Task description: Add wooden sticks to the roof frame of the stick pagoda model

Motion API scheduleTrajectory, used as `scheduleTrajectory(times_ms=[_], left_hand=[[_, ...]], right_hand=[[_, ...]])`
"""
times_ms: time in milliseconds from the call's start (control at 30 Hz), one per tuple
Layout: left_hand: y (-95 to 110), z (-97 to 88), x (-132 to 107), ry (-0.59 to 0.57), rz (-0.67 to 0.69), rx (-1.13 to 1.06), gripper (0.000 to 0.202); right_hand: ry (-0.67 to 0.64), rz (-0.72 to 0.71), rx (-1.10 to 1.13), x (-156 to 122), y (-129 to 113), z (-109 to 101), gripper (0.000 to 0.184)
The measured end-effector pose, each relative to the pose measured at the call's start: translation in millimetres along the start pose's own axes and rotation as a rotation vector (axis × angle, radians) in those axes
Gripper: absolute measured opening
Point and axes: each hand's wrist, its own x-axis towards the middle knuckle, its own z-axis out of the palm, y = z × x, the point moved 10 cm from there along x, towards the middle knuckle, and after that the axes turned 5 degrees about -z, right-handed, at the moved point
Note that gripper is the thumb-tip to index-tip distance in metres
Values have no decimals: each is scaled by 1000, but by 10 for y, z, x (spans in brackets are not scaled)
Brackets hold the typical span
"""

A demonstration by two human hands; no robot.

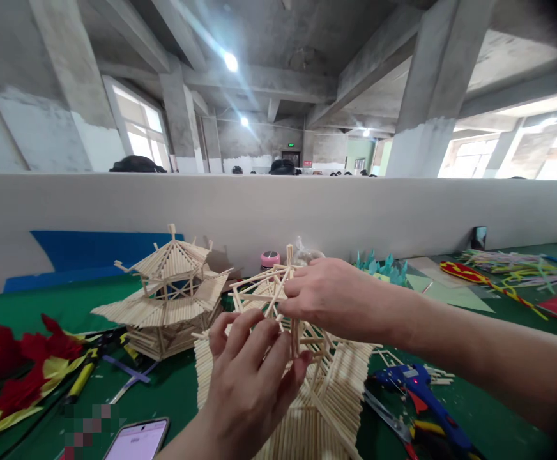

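Observation:
A pale wooden-stick pagoda model (326, 390) stands on the green table right in front of me, with an open stick frame at its top. My left hand (252, 377) reaches up from below, its fingers closed on thin sticks of the upper frame. My right hand (331, 297) comes in from the right, pinching sticks at the top of that frame. A second, finished stick pagoda (168, 300) stands to the left, apart from both hands.
A blue glue gun (422, 390) and pliers lie at the right. A phone (137, 439) lies at the near edge. Red and yellow paper shapes (15, 377) sit left, coloured strips (518, 268) far right. A white partition wall (278, 211) runs behind the table.

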Motion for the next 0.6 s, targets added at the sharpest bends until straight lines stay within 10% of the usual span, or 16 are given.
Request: scheduleTrajectory(times_ms=[267,600], left_hand=[[-14,-132,-108,65,97,45,24],[41,44,-229,-95,260,44,36]], right_hand=[[283,460,383,-426,447,-81,27],[418,750,1166,-487,549,586,34]])
